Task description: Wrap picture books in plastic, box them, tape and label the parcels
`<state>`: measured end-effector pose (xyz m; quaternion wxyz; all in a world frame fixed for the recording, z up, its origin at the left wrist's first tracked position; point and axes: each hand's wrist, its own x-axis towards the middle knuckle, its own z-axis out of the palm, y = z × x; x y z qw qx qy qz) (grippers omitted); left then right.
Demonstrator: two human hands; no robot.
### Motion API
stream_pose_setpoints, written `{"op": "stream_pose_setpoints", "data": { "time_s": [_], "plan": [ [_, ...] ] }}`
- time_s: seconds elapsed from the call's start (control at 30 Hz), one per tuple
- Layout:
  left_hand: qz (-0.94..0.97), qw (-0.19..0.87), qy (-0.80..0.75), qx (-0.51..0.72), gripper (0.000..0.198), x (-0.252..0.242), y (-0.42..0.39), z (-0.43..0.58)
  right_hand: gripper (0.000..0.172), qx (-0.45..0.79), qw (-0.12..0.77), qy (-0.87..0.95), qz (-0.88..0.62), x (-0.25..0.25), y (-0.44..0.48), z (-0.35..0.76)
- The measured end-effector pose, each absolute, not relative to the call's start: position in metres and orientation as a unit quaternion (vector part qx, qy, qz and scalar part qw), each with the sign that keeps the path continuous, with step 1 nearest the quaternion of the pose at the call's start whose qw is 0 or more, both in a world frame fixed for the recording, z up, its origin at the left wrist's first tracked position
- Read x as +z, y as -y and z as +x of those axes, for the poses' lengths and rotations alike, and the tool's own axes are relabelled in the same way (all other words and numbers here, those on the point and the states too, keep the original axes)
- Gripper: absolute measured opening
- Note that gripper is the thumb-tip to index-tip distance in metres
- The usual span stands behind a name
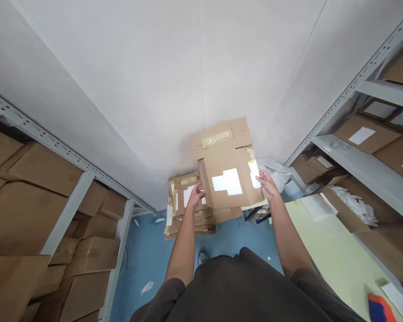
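Note:
Between my two hands is a flattened cardboard box with white labels and strips of yellowish tape, raised in front of the wall. My left hand grips its left edge, the fingers bent round the side flap. On the other side my right hand pinches the right edge beside a white label. Below and to the left, a stack of flattened cardboard boxes, also taped and labelled, leans near the wall on the blue floor. The held cardboard hides part of that stack.
At left a metal shelf carries many brown cartons. A pale green table stands at right, with white sheets on it. Behind it, another shelf holds boxes. Paper scraps lie on the blue floor.

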<state>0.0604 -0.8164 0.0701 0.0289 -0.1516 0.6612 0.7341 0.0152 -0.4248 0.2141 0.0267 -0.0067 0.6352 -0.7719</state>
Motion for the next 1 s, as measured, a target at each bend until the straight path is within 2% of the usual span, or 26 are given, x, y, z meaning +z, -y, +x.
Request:
{"op": "stream_pose_setpoints", "data": {
  "time_s": [0.2, 0.4, 0.5, 0.77, 1.0],
  "plan": [
    [-0.142, 0.01, -0.703, 0.697, 0.067, 0.095, 0.818, 0.062, 0.067, -0.776, 0.011, -0.63, 0.006, 0.204, 0.387, 0.017],
    [-0.091, 0.041, -0.728, 0.678, 0.059, 0.116, 0.759, 0.04, 0.069, -0.786, 0.025, -0.616, 0.048, 0.194, 0.309, 0.037],
    [-0.068, 0.071, -0.743, 0.662, 0.056, 0.119, 0.709, 0.019, 0.067, -0.783, 0.006, -0.616, 0.082, 0.19, 0.255, 0.061],
    [0.095, 0.188, -0.717, 0.665, 0.056, 0.116, 0.519, -0.032, 0.066, -0.769, -0.127, -0.59, 0.212, 0.169, 0.107, 0.168],
    [0.177, 0.337, -0.707, 0.596, 0.057, 0.112, 0.366, -0.065, 0.067, -0.733, -0.22, -0.55, 0.335, 0.141, 0.044, 0.251]
  ]
}}
